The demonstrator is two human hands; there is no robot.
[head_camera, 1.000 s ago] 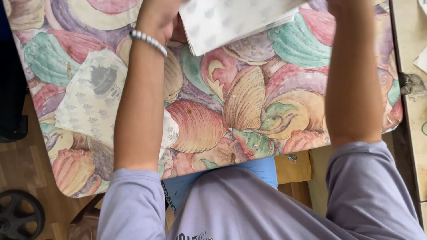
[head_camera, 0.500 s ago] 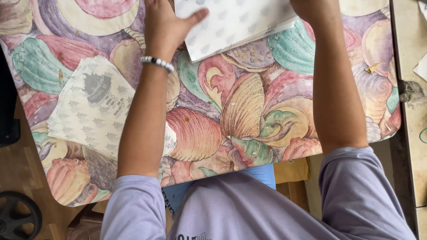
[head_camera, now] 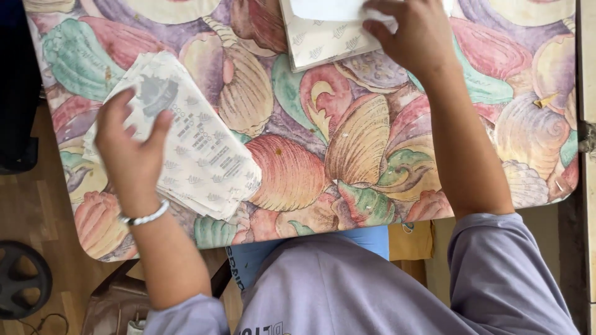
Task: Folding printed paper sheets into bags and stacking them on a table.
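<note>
Two stacks of printed paper bags lie on the shell-patterned tabletop [head_camera: 372,155]. The left hand [head_camera: 130,152] rests open, fingers spread, on the fanned stack [head_camera: 198,149] near the left edge. The right hand [head_camera: 416,34] pinches one white sheet [head_camera: 323,8] atop the second stack [head_camera: 323,43] at the far edge.

My left hand [head_camera: 133,146], beaded bracelet [head_camera: 144,218] at the wrist, fingers spread over a fanned stack of printed paper bags [head_camera: 186,146]. My right hand [head_camera: 416,37] on a second, flat pile of bags [head_camera: 323,40] at the far edge. Both piles on a table with a seashell-pattern cover [head_camera: 372,142].
</note>
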